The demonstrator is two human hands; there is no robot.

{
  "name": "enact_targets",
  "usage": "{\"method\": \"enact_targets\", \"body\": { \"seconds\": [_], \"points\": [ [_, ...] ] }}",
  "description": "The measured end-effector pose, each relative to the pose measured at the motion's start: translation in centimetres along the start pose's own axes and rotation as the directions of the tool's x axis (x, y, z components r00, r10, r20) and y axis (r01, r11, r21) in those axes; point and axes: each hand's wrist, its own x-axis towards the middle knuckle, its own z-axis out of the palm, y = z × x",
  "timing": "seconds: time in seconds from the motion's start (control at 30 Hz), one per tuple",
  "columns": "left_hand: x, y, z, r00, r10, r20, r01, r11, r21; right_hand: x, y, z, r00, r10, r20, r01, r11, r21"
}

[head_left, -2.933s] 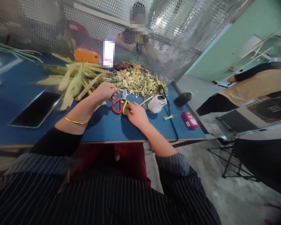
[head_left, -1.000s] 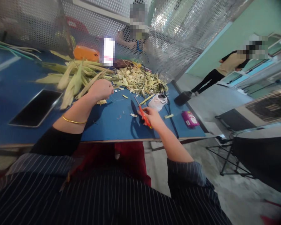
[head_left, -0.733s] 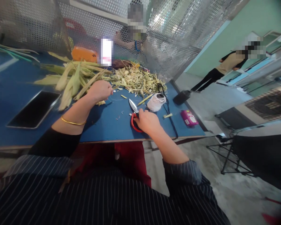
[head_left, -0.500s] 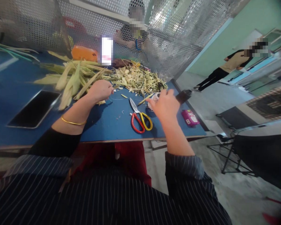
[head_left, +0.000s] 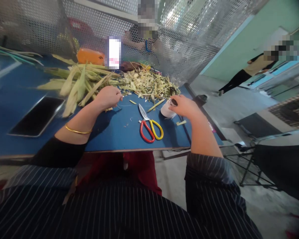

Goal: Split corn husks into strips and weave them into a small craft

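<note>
My left hand (head_left: 109,97) rests closed on the blue table (head_left: 109,136), its fingertips pinched on something small I cannot make out, beside the long pale green leaves (head_left: 77,83). Fingers of my right hand (head_left: 185,106) curl over the top of the white thread spool (head_left: 166,110). Red-and-yellow-handled scissors (head_left: 149,124) lie on the table between my hands, touched by neither. A heap of cut leaf scraps (head_left: 149,84) lies behind them.
A dark tablet (head_left: 37,115) lies at the left. An orange box (head_left: 91,56) stands at the back by a perforated metal screen (head_left: 189,36). A black cord (head_left: 188,131) runs to the table's front edge. One person sits behind the screen; another stands far right.
My right hand held the scissors, laid them down on the table, then moved right onto the thread spool. My left hand has stayed pinched in the same place.
</note>
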Motion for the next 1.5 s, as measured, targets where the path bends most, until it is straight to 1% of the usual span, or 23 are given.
{"method": "enact_targets", "body": {
  "seconds": [0.17,0.27,0.3,0.37,0.43,0.47,0.5,0.53,0.57,0.6,0.63,0.67,0.7,0.73,0.8,0.87,0.93,1.07,1.13,1.2,1.3,1.37,1.5],
  "points": [
    [0.0,0.2,0.1,1.0,-0.002,0.016,0.003,0.999,-0.036,0.2,0.6,0.6,0.997,-0.071,-0.023,0.071,0.997,-0.003],
    [-0.3,0.6,0.1,0.998,-0.026,0.064,0.037,0.982,-0.185,0.0,0.6,0.8,0.993,-0.099,-0.062,0.1,0.995,0.018],
    [-0.4,0.7,0.0,0.995,-0.03,0.092,0.053,0.964,-0.262,-0.1,0.5,0.8,0.99,-0.097,-0.102,0.101,0.994,0.031],
    [-0.7,1.1,-0.1,0.989,-0.011,0.15,0.075,0.899,-0.431,-0.3,-0.5,0.8,0.969,-0.08,-0.233,0.107,0.988,0.108],
    [-1.1,1.5,-0.2,0.98,0.032,0.196,0.089,0.81,-0.579,-0.5,-2.5,0.9,0.925,-0.06,-0.374,0.182,0.937,0.298],
    [-1.3,1.7,-0.3,0.976,0.054,0.213,0.097,0.765,-0.637,-0.6,-3.8,1.0,0.904,-0.058,-0.423,0.253,0.87,0.423],
    [-1.4,1.8,-0.4,0.971,0.074,0.229,0.107,0.718,-0.688,-0.5,-5.3,1.1,0.898,-0.074,-0.433,0.328,0.77,0.548],
    [-1.6,1.9,-0.5,0.966,0.092,0.243,0.12,0.67,-0.732,-0.4,-6.9,1.3,0.905,-0.091,-0.416,0.374,0.637,0.674],
    [-1.7,2.0,-0.6,0.961,0.111,0.255,0.133,0.623,-0.771,-0.1,-8.5,1.5,0.924,-0.104,-0.368,0.37,0.487,0.791],
    [-1.7,2.0,-0.7,0.956,0.128,0.263,0.143,0.579,-0.803,0.2,-9.9,1.7,0.951,-0.128,-0.281,0.308,0.33,0.892],
    [-1.8,2.0,-0.8,0.953,0.139,0.267,0.153,0.542,-0.826,0.5,-11.2,1.9,0.965,-0.182,-0.188,0.219,0.173,0.96],
    [-1.8,2.1,-0.9,0.951,0.147,0.271,0.162,0.511,-0.844,0.9,-12.2,2.1,0.96,-0.245,-0.134,0.148,0.037,0.988],
    [-1.9,2.1,-1.0,0.949,0.151,0.276,0.171,0.487,-0.856,1.3,-13.0,2.3,0.947,-0.305,-0.104,0.089,-0.062,0.994],
    [-1.9,2.1,-1.0,0.947,0.155,0.282,0.18,0.47,-0.864,1.7,-13.6,2.6,0.934,-0.346,-0.092,0.046,-0.138,0.989],
    [-1.9,2.1,-0.9,0.941,0.167,0.294,0.192,0.453,-0.871,2.2,-14.2,3.1,0.912,-0.401,-0.086,-0.013,-0.239,0.971],
    [-1.8,2.2,-0.6,0.939,0.162,0.304,0.206,0.442,-0.873,2.2,-14.4,3.6,0.901,-0.428,-0.071,-0.052,-0.27,0.961],
    [-1.7,2.2,-0.1,0.94,0.142,0.31,0.226,0.424,-0.877,1.9,-14.4,4.1,0.908,-0.415,-0.062,-0.044,-0.241,0.969],
    [-1.6,2.1,1.3,0.945,0.138,0.298,0.225,0.388,-0.894,1.3,-14.1,4.5,0.948,-0.308,-0.083,0.038,-0.15,0.988],
    [-1.5,2.1,1.9,0.956,0.123,0.266,0.199,0.396,-0.897,1.2,-13.8,4.3,0.956,-0.279,-0.091,0.051,-0.148,0.988],
    [-1.5,2.3,2.2,0.97,0.09,0.227,0.173,0.404,-0.898,1.2,-13.6,4.0,0.958,-0.277,-0.074,0.02,-0.194,0.981],
    [-1.7,2.7,2.2,0.981,0.036,0.19,0.161,0.388,-0.907,1.2,-13.3,3.7,0.951,-0.308,-0.025,-0.065,-0.279,0.958],
    [-1.7,2.9,2.2,0.983,0.019,0.185,0.165,0.368,-0.915,1.3,-13.2,3.6,0.946,-0.324,-0.023,-0.085,-0.315,0.945],
    [-1.8,2.8,2.2,0.978,0.032,0.207,0.185,0.335,-0.924,1.3,-13.0,3.5,0.941,-0.337,-0.032,-0.108,-0.39,0.914]
  ]
}}
